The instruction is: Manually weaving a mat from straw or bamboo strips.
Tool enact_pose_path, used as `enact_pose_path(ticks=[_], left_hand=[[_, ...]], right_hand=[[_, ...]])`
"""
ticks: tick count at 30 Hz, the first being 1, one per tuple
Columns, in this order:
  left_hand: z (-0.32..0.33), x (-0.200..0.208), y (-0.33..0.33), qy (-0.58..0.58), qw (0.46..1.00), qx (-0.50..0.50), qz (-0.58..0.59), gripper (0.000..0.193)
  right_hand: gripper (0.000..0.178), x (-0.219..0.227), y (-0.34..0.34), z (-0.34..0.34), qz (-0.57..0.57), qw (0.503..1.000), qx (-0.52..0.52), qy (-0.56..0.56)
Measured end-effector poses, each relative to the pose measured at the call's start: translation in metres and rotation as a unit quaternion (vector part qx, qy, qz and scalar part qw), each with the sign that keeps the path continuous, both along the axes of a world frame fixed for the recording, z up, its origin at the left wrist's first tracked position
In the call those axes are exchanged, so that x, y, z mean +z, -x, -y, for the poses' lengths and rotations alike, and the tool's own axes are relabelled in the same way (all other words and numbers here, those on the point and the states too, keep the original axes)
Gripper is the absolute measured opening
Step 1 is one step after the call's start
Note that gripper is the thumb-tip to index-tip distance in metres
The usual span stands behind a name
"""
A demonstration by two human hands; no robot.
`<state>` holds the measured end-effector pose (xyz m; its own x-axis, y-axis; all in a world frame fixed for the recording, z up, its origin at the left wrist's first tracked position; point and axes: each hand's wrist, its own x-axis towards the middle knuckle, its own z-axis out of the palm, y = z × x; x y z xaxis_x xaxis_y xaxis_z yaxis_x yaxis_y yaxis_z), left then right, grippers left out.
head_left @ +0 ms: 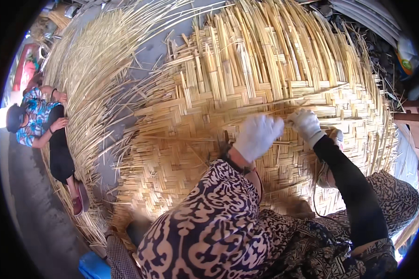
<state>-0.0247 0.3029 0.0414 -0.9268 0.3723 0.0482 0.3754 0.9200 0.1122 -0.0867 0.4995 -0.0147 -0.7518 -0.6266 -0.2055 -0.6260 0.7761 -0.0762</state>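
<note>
A large woven reed mat (172,153) in a zigzag pattern spreads beneath me, its far side ending in long loose reed strips (270,46). Both my hands wear white gloves and work low over its middle. My right hand (306,124) is closed, its fingertips pinched at a thin reed strip (312,96) that crosses the weave. Close to its left hovers my left hand (257,137), smeared by motion, with its fingers toward the right hand. Whether anything is in the left fingers cannot be made out.
Loose reeds (88,79) lie heaped at the left, where another person (37,116) sits. A blurred limb and checkered cloth (118,251) show at the lower left beside a blue object (94,266). My shoe (325,174) rests on the mat. Dark rubble and pale pipes (368,16) line the far right.
</note>
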Motion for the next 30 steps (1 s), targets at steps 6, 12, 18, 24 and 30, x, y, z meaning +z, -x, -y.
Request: enact_pose_path(ticks=[6, 12, 18, 24, 30], left_hand=[[0.066, -0.014, -0.06, -0.122, 0.974, 0.16, 0.1, 0.007], [0.153, -0.056, -0.091, 0.089, 0.972, 0.192, -0.101, 0.008], [0.182, -0.032, -0.099, 0.049, 0.97, 0.232, -0.045, 0.011], [0.207, 0.016, -0.118, -0.1, 0.977, 0.162, -0.097, 0.017], [0.064, 0.007, -0.048, -0.382, 0.896, 0.155, 0.164, 0.042]], right_hand=[[0.01, 0.029, 0.021, -0.013, 0.241, 0.924, -0.096, 0.281], [0.019, 0.031, 0.032, 0.009, 0.233, 0.89, -0.123, 0.373], [0.02, 0.073, 0.044, 0.004, 0.364, 0.85, -0.201, 0.322], [0.038, 0.077, 0.063, -0.009, 0.364, 0.834, -0.214, 0.355], [0.019, 0.089, 0.055, 0.025, 0.258, 0.9, -0.065, 0.346]])
